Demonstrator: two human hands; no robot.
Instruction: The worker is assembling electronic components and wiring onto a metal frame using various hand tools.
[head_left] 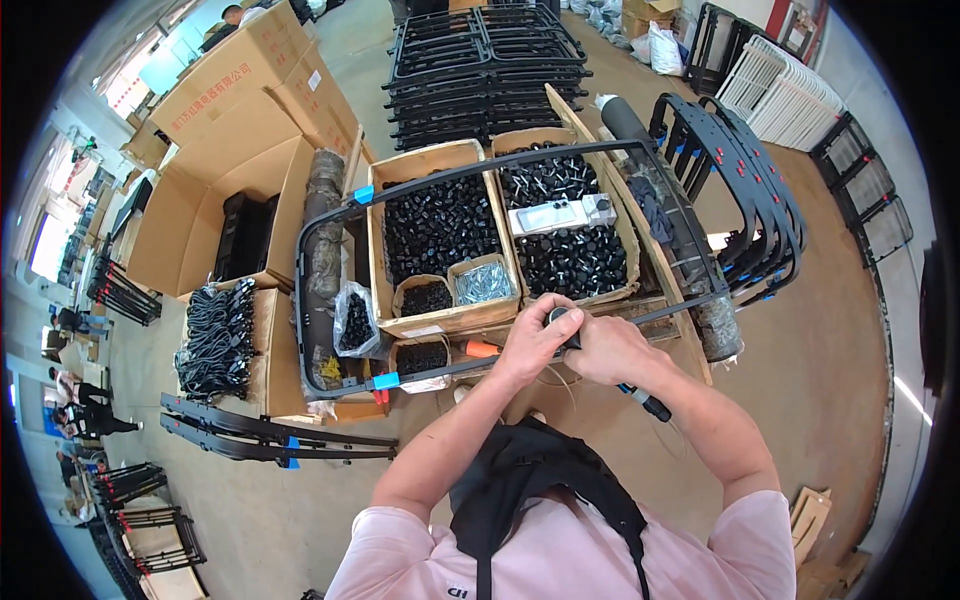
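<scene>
My right hand (618,350) is wrapped round a powered screwdriver, whose blue and black end (645,401) sticks out below the palm with a thin cord. Close against it, my left hand (535,338) is closed, thumb and fingers round a black rounded piece (563,324). Whether that piece is a loose part or the tool's head I cannot tell. Both hands are at the near bar of a black metal tube frame (460,364), which lies across the wooden boxes. Blue tape (385,381) is wrapped on the frame's left corners. The spot under my fingers is hidden.
Wooden boxes hold black plastic caps (440,225), black knobs with bolts (570,265) and silver screws (482,283). A pale device (562,215) sits on the right box. Padded rollers (325,220) flank them. Frames are stacked behind (490,70); cables (217,340) hang left.
</scene>
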